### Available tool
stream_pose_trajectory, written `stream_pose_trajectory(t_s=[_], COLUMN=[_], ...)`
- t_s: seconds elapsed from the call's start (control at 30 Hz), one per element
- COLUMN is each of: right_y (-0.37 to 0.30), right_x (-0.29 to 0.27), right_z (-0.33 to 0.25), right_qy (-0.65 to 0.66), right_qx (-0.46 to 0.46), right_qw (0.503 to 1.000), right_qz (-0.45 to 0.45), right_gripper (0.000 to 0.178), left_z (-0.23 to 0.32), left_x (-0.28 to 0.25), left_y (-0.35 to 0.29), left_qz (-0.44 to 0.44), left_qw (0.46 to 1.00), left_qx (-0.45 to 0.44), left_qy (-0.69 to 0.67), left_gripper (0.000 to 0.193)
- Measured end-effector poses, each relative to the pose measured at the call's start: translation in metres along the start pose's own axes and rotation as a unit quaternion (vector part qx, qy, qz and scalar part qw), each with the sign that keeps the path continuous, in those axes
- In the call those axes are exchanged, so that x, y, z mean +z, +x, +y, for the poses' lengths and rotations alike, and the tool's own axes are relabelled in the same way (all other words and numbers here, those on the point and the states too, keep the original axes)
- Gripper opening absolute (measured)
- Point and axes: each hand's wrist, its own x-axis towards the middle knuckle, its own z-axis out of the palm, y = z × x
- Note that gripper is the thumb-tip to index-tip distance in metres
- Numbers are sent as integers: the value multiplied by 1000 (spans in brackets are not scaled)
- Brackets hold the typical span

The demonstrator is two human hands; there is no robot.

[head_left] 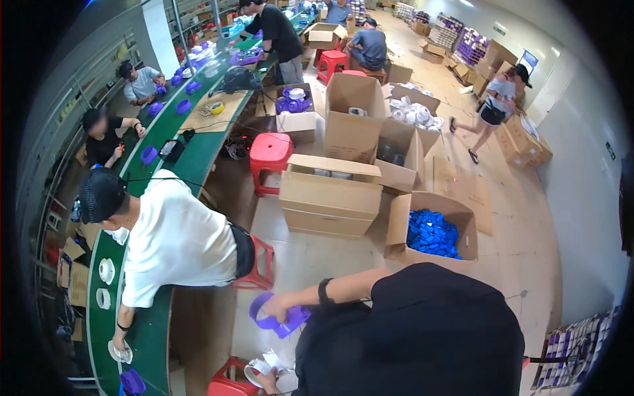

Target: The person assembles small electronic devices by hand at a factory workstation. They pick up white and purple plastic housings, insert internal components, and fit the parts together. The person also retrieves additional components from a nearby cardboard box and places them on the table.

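My right hand (pixel 275 309), with a black band at the wrist, is closed on a purple plastic part (pixel 292 323) with a round, ring-like rim. Lower down, my left hand (pixel 267 381) grips a white plastic part (pixel 253 375) with a curved rim; more white pieces (pixel 277 360) lie against it, and their exact shape is hard to make out. Both hands are in front of my black-clothed body, above the floor and beside a red stool (pixel 231 379). The fingers of my left hand are partly hidden.
A green conveyor (pixel 148 330) runs along the left, bearing purple and white parts. A co-worker in white (pixel 175 237) leans over it from beside a red stool (pixel 263 264). Open cartons (pixel 330 204) and a box of blue pieces (pixel 432 234) stand ahead. Another person (pixel 495 105) walks at right.
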Motion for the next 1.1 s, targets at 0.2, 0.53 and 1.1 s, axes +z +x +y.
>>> stream_pose_trajectory(t_s=[0.2, 0.53, 1.1], right_y=[134, 343, 484], right_x=[-66, -137, -166], right_z=[-75, -171, -345], right_qy=[-30, -89, -189], right_qx=[-166, -105, -154], right_qw=[984, 989, 970], right_qz=[-49, -50, -13], right_gripper=[66, 40, 24], left_z=[-67, -61, 88], left_x=[-104, -269, -527], left_y=[31, -33, 151], left_qz=[32, 272, 389], left_qw=[995, 955, 877], left_qx=[11, -105, 20], left_qy=[95, -52, 283], left_gripper=[81, 31, 20])
